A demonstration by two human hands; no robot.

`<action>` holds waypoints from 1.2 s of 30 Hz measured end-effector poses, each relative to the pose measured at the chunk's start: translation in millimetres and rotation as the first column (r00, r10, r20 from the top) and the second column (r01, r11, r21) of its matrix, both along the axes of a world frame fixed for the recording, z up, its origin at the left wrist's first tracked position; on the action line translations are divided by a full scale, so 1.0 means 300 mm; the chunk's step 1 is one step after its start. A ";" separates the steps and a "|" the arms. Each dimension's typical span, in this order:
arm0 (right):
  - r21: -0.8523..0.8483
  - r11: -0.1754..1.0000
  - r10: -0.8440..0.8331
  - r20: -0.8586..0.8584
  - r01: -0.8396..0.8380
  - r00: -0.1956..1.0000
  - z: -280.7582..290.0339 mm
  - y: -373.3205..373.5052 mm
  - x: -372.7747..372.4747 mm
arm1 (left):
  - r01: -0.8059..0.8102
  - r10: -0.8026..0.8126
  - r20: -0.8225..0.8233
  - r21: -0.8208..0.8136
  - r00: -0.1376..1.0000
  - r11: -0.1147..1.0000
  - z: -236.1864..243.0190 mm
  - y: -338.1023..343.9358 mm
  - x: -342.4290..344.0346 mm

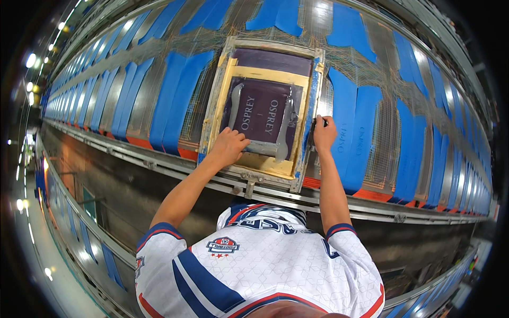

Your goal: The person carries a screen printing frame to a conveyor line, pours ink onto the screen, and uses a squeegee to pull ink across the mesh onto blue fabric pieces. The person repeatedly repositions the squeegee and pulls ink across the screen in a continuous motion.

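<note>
Screen-printing frame (213,106) on long tabletop (316,21), between blue fabric pieces (183,100). Left hand (229,147) covers lower-left part, fingers curled, grip hidden. Right hand (324,133) at right rail (313,93), fingers bent; whether gripping, cannot tell.

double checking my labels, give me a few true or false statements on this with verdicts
1. The left hand is over the near left part of the frame. True.
2. The right hand is inside the frame. False: it is at the frame's right side.
3. Yellow tape lines the frame's inside. True.
4. Blue pieces lie only left of the frame. False: they lie on both sides.
5. The shirt is plain red. False: it is mostly white.
</note>
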State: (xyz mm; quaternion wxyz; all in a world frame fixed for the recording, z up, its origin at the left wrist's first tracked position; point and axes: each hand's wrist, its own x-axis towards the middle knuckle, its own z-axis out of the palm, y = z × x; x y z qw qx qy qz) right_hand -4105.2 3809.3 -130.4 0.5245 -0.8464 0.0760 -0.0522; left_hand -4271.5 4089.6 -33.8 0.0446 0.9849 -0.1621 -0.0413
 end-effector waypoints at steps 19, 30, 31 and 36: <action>-0.140 0.990 -0.026 0.056 0.034 0.998 0.003 0.010 -0.009 | 0.695 -0.689 0.107 -0.176 0.717 0.697 -0.050 -0.063 0.351; -0.099 0.995 0.000 -0.063 -0.006 0.998 0.004 0.000 0.002 | -0.683 0.674 -0.109 -0.107 0.731 0.723 0.076 0.099 0.004; -0.111 0.994 -0.002 -0.014 0.001 1.000 -0.006 0.000 0.004 | -0.723 0.720 -0.064 -0.084 0.691 0.686 0.050 0.092 -0.011; -0.172 0.985 -0.003 0.025 0.007 1.000 -0.009 0.019 0.014 | -0.759 0.755 -0.072 -0.055 0.651 0.649 -0.009 -0.026 -0.018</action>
